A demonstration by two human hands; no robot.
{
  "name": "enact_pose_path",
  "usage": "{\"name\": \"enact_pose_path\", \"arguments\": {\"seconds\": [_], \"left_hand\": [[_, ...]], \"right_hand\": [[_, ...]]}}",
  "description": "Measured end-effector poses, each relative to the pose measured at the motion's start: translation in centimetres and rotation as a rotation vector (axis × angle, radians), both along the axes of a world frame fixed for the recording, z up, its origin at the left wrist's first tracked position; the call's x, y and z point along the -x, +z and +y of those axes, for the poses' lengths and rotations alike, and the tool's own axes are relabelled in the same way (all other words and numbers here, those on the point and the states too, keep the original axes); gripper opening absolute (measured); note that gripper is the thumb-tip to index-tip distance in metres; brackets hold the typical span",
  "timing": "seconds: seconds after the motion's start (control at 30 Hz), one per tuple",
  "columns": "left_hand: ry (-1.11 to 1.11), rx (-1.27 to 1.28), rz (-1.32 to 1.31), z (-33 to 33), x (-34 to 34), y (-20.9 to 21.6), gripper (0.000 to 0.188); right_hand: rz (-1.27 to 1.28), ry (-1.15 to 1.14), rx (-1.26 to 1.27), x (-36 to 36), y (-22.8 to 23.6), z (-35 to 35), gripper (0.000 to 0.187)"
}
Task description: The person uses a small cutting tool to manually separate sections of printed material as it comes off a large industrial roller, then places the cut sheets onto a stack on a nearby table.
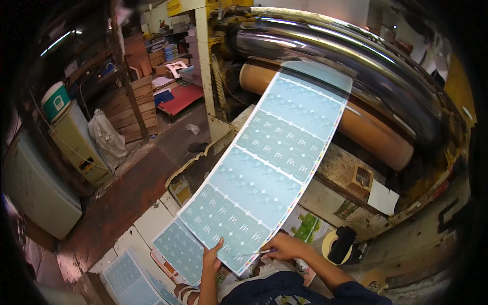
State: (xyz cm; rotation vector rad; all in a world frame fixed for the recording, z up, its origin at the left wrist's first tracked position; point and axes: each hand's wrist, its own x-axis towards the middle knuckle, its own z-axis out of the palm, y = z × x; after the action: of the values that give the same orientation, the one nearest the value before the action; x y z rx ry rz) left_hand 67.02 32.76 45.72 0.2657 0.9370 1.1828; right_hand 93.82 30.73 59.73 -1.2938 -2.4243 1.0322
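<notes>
A long printed sheet [262, 168] in pale teal and blue, with rows of rounded panels, runs from the big steel roller down to me. My left hand [212, 255] is closed on its lower left edge, the thumb on top and the other fingers underneath. My right hand [285, 246] is closed round a thin pointed tool [268, 250] with a purplish end, at the sheet's lower right edge. Whether the tool is a knife or a pen, I cannot make out. Below my left hand lies another printed sheet [180, 249] of the same pattern.
A large shiny steel roller [325, 46] sits above a brown roller [378, 137] in the machine. More printed sheets [129, 279] lie at the lower left. To my right are a yellowish tape roll [333, 249], a small wooden box [360, 178] and white paper [382, 197].
</notes>
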Motion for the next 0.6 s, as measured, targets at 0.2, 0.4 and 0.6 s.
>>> {"name": "enact_pose_path", "arguments": {"seconds": [0.2,0.4,0.6], "left_hand": [[0.135,-0.048,0.284,-1.9,0.3,1.0,0.044],[0.115,-0.131,0.443,-5.1,9.3,-8.6,0.046],[0.099,-0.089,0.531,-13.9,24.1,-21.0,0.053]], "right_hand": [[0.365,-0.504,0.259,-9.8,6.8,5.1,0.023],[0.883,-1.065,-0.423,-16.0,-0.7,9.2,0.029],[0.961,-1.177,-0.617,-12.5,-18.6,9.6,0.029]]}}
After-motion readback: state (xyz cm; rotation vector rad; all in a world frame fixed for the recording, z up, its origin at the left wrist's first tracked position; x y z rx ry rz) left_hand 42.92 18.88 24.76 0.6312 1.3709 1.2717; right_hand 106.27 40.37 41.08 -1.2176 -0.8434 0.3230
